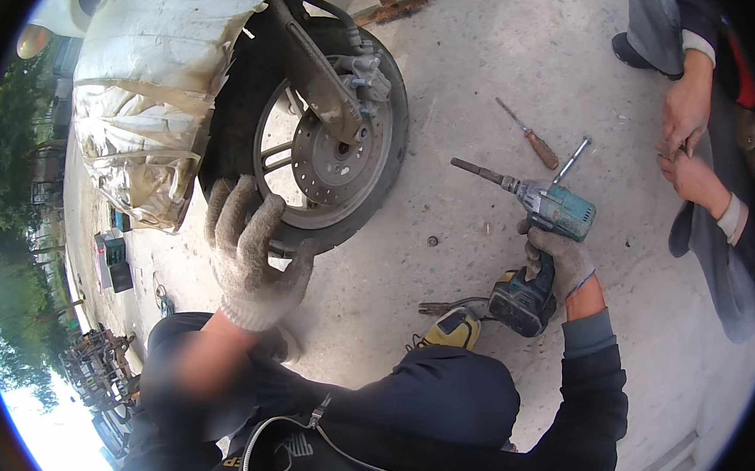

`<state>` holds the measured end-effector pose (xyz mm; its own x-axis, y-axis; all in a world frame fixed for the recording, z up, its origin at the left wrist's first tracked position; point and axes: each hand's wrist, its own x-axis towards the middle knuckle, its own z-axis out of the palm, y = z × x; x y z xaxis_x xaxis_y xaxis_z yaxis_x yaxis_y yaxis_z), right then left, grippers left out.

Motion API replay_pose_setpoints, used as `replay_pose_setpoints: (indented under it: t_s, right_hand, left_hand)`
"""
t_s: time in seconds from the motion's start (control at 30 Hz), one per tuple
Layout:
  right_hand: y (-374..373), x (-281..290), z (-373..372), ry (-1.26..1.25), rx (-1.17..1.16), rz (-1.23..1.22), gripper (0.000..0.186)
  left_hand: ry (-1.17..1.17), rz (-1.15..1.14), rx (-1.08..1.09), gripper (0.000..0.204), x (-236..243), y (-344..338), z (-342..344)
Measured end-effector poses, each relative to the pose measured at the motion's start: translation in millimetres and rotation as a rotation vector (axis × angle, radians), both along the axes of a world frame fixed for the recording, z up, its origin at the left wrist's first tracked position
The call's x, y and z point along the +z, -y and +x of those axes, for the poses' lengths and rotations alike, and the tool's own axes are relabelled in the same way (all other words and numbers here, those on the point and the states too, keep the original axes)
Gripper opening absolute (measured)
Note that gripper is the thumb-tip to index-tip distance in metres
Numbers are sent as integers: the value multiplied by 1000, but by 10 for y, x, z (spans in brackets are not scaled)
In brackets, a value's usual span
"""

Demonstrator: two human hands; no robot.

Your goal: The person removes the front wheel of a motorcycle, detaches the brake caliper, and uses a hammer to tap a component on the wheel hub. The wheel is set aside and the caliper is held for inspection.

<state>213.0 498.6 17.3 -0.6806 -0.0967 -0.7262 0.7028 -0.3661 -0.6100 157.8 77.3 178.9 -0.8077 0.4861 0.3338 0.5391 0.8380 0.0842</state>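
Note:
My right hand (560,257), in a grey knit glove, grips a teal cordless impact wrench (563,211) by its handle. A long dark socket extension (480,170) on its nose points left toward a scooter wheel. The wrench's black battery (521,305) hangs below my hand. My left hand (254,249), gloved too, holds nothing. Its fingers are spread beside the lower left of the black tyre (391,162); whether they touch the rubber I cannot tell. The wheel has a drilled brake disc (317,163), a fork leg (322,92) and a brake caliper (369,79).
A wooden-handled screwdriver (537,143) and a metal bolt-like rod (573,160) lie on the concrete. Pliers (444,309) lie beside my yellow shoe (454,328). A small nut-like piece (432,240) is near the wheel. Another person's hands (693,135) meet at the right. Taped plastic (146,106) covers the scooter's front.

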Motion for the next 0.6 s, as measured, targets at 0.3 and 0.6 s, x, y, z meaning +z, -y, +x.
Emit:
replay_pose_setpoints:
  t_s: [0.3,0.6]
  right_hand:
    - [-158,-663,304,63,-9,842,41]
    - [1159,494,-1252,-788,61,880,43]
  left_hand:
    - [309,775,616,84,-329,545,-530]
    - [367,345,469,66,-170,295,-899]
